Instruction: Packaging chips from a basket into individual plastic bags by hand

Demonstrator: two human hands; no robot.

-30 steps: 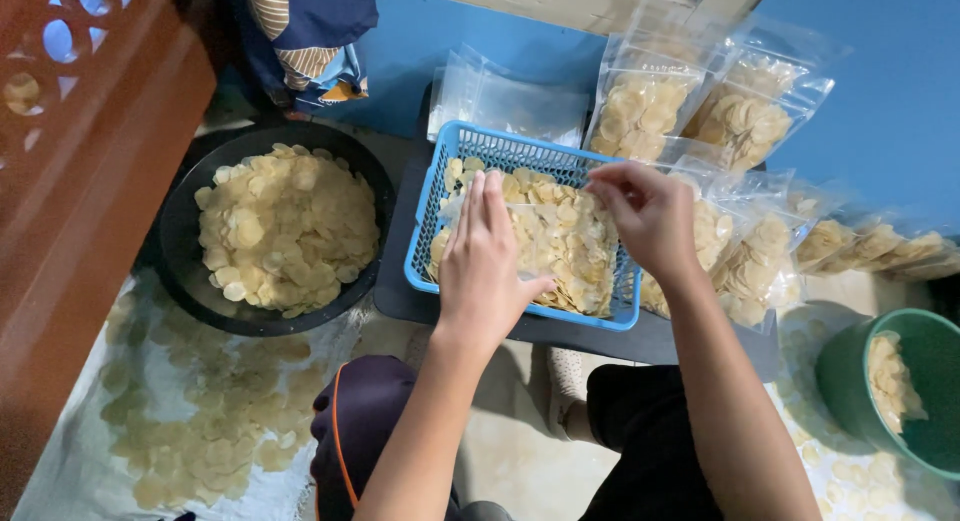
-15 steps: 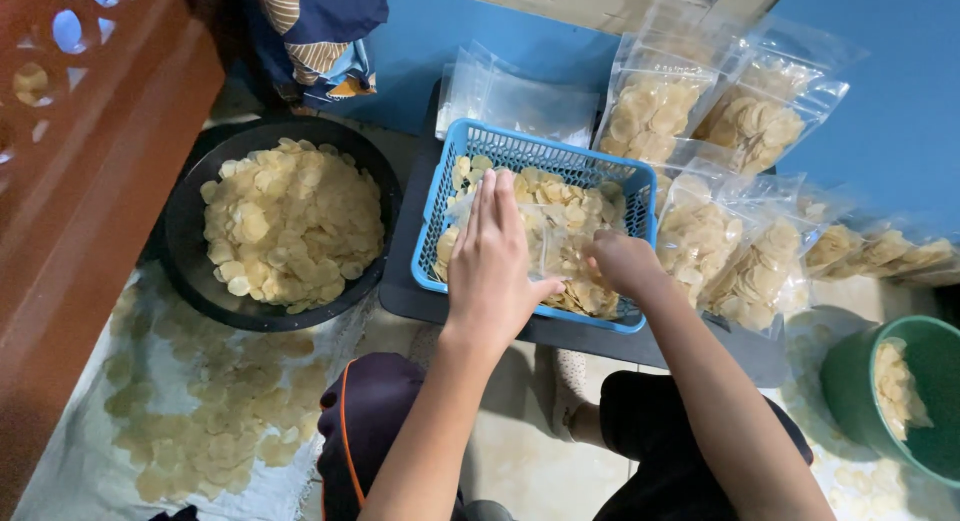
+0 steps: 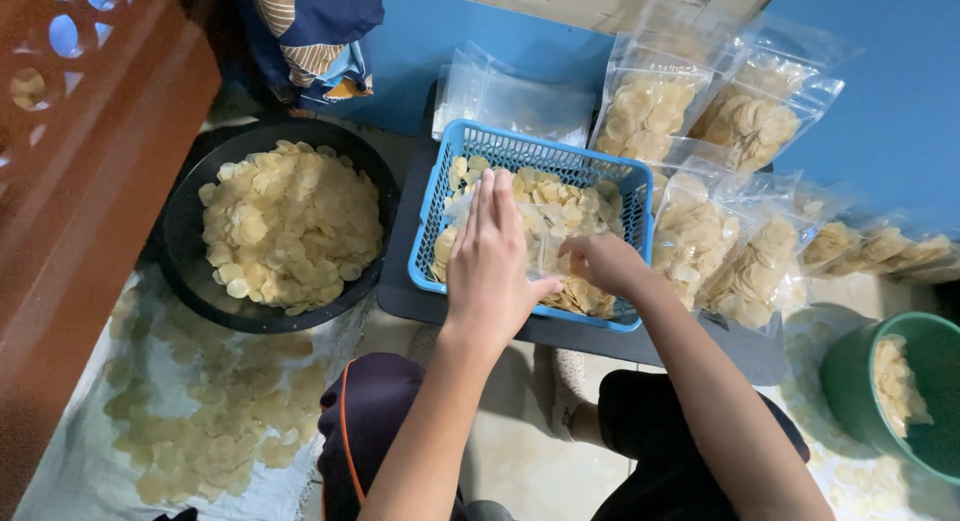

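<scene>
Left hand (image 3: 492, 266) flat, fingers extended, on a clear bag (image 3: 530, 221) over the blue basket (image 3: 625, 186) of chips; right hand (image 3: 600, 263) pinches that bag. I see the black basin (image 3: 180, 231) left of the basket.

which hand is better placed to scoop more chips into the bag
Right, most likely. The right hand is curled down among the chips in the blue basket, at the mouth of the clear bag. The left hand lies flat across the bag, steadying it.
</scene>
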